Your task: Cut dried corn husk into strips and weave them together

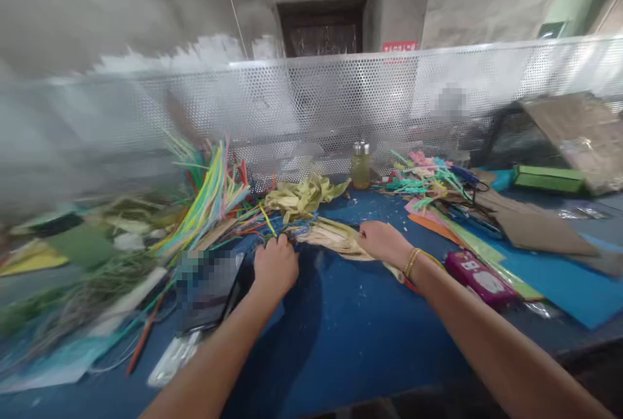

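Observation:
A bundle of pale dried corn husks (pixel 335 239) lies across the blue table between my hands. My right hand (pixel 387 242) is closed around its right part, and a tail of husk shows below the wrist. My left hand (pixel 276 264) is curled at the left end of the bundle, fingertips down among thin coloured strips. A yellow strip (pixel 268 219) sticks up just beyond those fingers; whether they grip it is hidden. Behind the bundle lies a heap of crumpled greenish husks (pixel 306 195).
Coloured straws (pixel 209 192) and dried plants (pixel 107 283) pile up at left, beside a dark phone-like device (pixel 214 292). A glass jar (pixel 361 166) stands at the back. At right are coloured pipe cleaners (pixel 423 179), a magenta pouch (pixel 479 277) and cardboard (pixel 540 221). A perforated metal screen (pixel 321 107) bounds the table.

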A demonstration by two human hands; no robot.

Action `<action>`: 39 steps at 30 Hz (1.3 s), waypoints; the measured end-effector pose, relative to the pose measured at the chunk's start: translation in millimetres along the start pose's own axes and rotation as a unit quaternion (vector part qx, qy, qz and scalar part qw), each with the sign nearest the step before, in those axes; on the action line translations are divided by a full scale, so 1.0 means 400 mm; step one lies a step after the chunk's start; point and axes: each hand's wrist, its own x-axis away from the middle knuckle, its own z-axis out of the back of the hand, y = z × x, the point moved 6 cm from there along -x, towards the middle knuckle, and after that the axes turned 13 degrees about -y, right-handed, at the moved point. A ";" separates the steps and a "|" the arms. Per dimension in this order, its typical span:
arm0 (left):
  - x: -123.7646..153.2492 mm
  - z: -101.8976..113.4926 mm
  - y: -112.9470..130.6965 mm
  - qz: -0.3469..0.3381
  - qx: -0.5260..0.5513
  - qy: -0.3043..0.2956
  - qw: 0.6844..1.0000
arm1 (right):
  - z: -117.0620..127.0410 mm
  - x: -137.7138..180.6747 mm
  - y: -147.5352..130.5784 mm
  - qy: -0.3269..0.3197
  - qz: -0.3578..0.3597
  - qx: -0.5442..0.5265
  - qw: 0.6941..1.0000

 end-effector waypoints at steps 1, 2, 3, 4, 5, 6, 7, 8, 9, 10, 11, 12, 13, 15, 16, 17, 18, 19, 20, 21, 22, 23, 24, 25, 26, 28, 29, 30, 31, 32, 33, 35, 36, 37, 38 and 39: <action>-0.007 -0.003 -0.013 0.018 0.000 -0.017 1.000 | 0.018 0.007 0.018 0.008 -0.011 0.004 1.000; -0.012 -0.004 -0.024 0.033 0.001 -0.031 0.999 | 0.035 0.014 0.034 0.015 -0.019 0.003 1.000; -0.016 -0.003 -0.034 0.047 0.006 -0.041 0.998 | 0.050 0.020 0.049 0.023 -0.026 0.001 0.999; -0.017 0.001 -0.040 0.059 0.011 -0.047 0.997 | 0.063 0.025 0.062 0.036 -0.031 -0.007 0.999; -0.015 0.008 -0.042 0.067 0.015 -0.051 0.996 | 0.074 0.030 0.073 0.056 -0.037 -0.023 0.997; -0.011 0.018 -0.040 0.072 0.020 -0.051 0.996 | 0.079 0.032 0.080 0.073 -0.039 -0.041 0.996; -0.003 0.032 -0.036 0.078 0.034 -0.043 0.995 | 0.078 0.031 0.083 0.083 -0.038 -0.062 0.994; 0.007 0.050 -0.026 0.071 0.053 -0.023 0.996 | 0.070 0.028 0.082 0.086 -0.033 -0.086 0.992; 0.019 0.070 -0.012 0.057 0.077 0.008 0.995 | 0.057 0.022 0.076 0.083 -0.025 -0.109 0.990; 0.034 0.091 0.005 0.037 0.107 0.041 0.993 | 0.038 0.016 0.065 0.075 -0.014 -0.134 0.988; 0.047 0.106 0.020 0.019 0.147 0.064 0.987 | 0.017 0.010 0.052 0.071 -0.005 -0.163 0.984; 0.060 0.116 0.037 -0.006 0.202 0.078 0.976 | -0.006 0.005 0.037 0.071 0.002 -0.192 0.979; 0.069 0.118 0.055 -0.035 0.277 0.075 0.957 | -0.029 0.002 0.020 0.077 0.011 -0.228 0.971; 0.077 0.092 0.089 -0.068 0.480 0.005 0.875 | -0.077 0.000 -0.012 0.088 0.015 -0.320 0.943; 0.079 0.068 0.107 -0.065 0.590 -0.047 0.803 | -0.098 0.001 -0.027 0.094 0.019 -0.360 0.928; 0.081 0.043 0.126 -0.056 0.683 -0.095 0.722 | -0.117 0.002 -0.047 0.086 0.035 -0.385 0.918; 0.083 0.024 0.147 -0.054 0.751 -0.132 0.645 | -0.130 0.005 -0.064 0.084 0.051 -0.398 0.912; 0.085 0.010 0.159 -0.046 0.795 -0.144 0.587 | -0.137 0.007 -0.080 0.083 0.073 -0.398 0.911; 0.085 -0.003 0.165 -0.033 0.824 -0.147 0.546 | -0.140 0.010 -0.094 0.079 0.096 -0.392 0.911; 0.084 -0.012 0.166 -0.021 0.842 -0.141 0.519 | -0.140 0.013 -0.103 0.077 0.115 -0.390 0.910; 0.082 -0.019 0.165 -0.009 0.853 -0.132 0.504 | -0.139 0.016 -0.108 0.076 0.125 -0.401 0.904; 0.080 -0.024 0.162 -0.001 0.860 -0.123 0.495 | -0.138 0.017 -0.107 0.074 0.125 -0.430 0.891; 0.078 -0.026 0.159 0.004 0.865 -0.116 0.488 | -0.139 0.018 -0.104 0.071 0.117 -0.476 0.869; 0.075 -0.026 0.157 0.006 0.870 -0.110 0.480 | -0.142 0.018 -0.099 0.065 0.105 -0.532 0.838; 0.072 -0.026 0.155 0.006 0.876 -0.104 0.471 | -0.148 0.018 -0.096 0.057 0.091 -0.590 0.800; 0.067 -0.023 0.154 0.007 0.890 -0.092 0.447 | -0.160 0.019 -0.100 0.035 0.077 -0.685 0.723; 0.065 -0.023 0.155 0.008 0.898 -0.088 0.431 | -0.166 0.019 -0.105 0.024 0.076 -0.719 0.690; 0.063 -0.023 0.156 0.007 0.906 -0.084 0.414 | -0.170 0.020 -0.110 0.015 0.074 -0.747 0.661; 0.061 -0.024 0.158 0.006 0.915 -0.081 0.396 | -0.174 0.020 -0.114 0.006 0.073 -0.769 0.635; 0.059 -0.026 0.159 0.004 0.922 -0.077 0.378 | -0.178 0.020 -0.117 -0.003 0.071 -0.786 0.614; 0.059 -0.028 0.160 0.003 0.929 -0.072 0.363 | -0.182 0.020 -0.120 -0.014 0.068 -0.798 0.598; 0.059 -0.031 0.161 0.003 0.935 -0.063 0.348 | -0.187 0.020 -0.121 -0.030 0.061 -0.808 0.585; 0.060 -0.032 0.159 0.006 0.935 -0.058 0.350 | -0.187 0.020 -0.122 -0.037 0.061 -0.805 0.590; 0.061 -0.032 0.158 0.012 0.934 -0.054 0.353 | -0.184 0.021 -0.123 -0.042 0.066 -0.795 0.601; 0.063 -0.031 0.157 0.016 0.932 -0.053 0.358 | -0.178 0.022 -0.125 -0.042 0.076 -0.781 0.619; 0.064 -0.027 0.157 0.018 0.931 -0.052 0.362 | -0.169 0.025 -0.129 -0.039 0.092 -0.761 0.641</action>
